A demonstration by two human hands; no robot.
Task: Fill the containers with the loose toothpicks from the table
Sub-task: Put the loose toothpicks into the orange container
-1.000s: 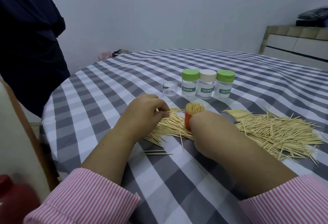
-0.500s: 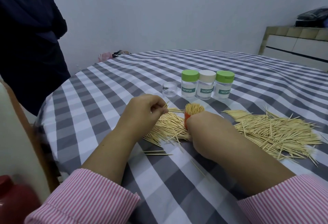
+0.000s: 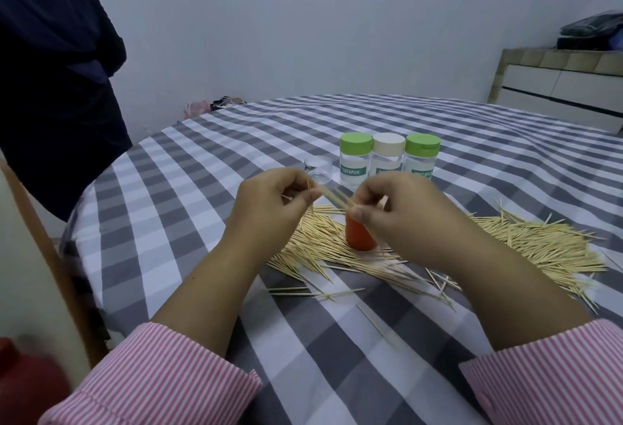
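An orange toothpick container [image 3: 360, 237] stands upright on the checked tablecloth [image 3: 188, 209], its top hidden behind my right hand [image 3: 401, 209]. Both hands hover just above it and pinch the same small bundle of toothpicks [image 3: 333, 198]: my left hand [image 3: 273, 209] at the bundle's left end, my right at its right end. Loose toothpicks lie in a pile [image 3: 323, 249] around the orange container. A larger pile [image 3: 546, 246] spreads to the right.
Three capped jars labelled TOOTHPICK stand behind my hands: green lid [image 3: 354, 160], beige lid [image 3: 387, 158], green lid [image 3: 421, 159]. A small clear lidless cup [image 3: 318, 170] sits left of them. A dark garment [image 3: 50, 87] hangs at left above a chair back [image 3: 43, 249].
My left hand has lifted off the pile with a few toothpicks. My right hand has let go of the orange container's side and risen to pinch the bundle's other end.
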